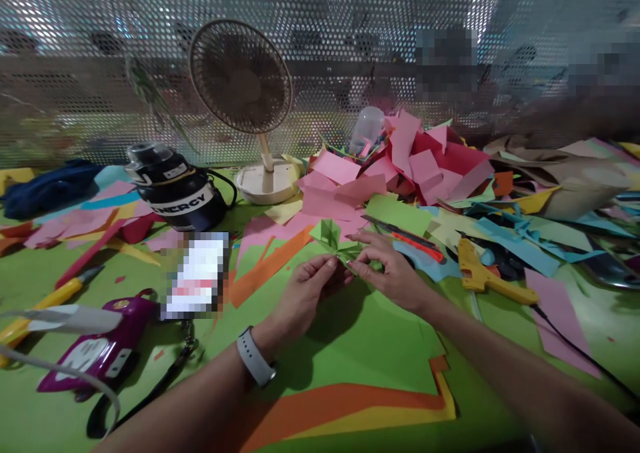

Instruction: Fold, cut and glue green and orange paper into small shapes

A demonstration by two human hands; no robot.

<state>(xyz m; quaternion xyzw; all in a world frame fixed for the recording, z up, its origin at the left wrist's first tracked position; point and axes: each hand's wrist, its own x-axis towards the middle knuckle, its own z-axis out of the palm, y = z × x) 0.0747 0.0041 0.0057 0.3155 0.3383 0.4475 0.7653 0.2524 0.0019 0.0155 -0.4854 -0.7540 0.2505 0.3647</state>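
Note:
Between my two hands is a small folded piece of green paper (329,234), held above a stack of coloured sheets. My left hand (314,279), with a pale watch band at the wrist, pinches its lower left part. The fingers of my right hand (383,269) are pinched together at its lower right side. Part of the folded paper is hidden behind the fingers. Below the hands lies a large green sheet (370,346), with an orange sheet (320,406) and a yellow one showing under its front edge.
A red box cutter (417,241) and a yellow glue gun (483,273) with a cord lie to the right. Pink paper scraps (345,193) pile up behind. A small fan (241,83), a black bottle (183,196), a phone (197,276) and a purple device (105,339) stand or lie left.

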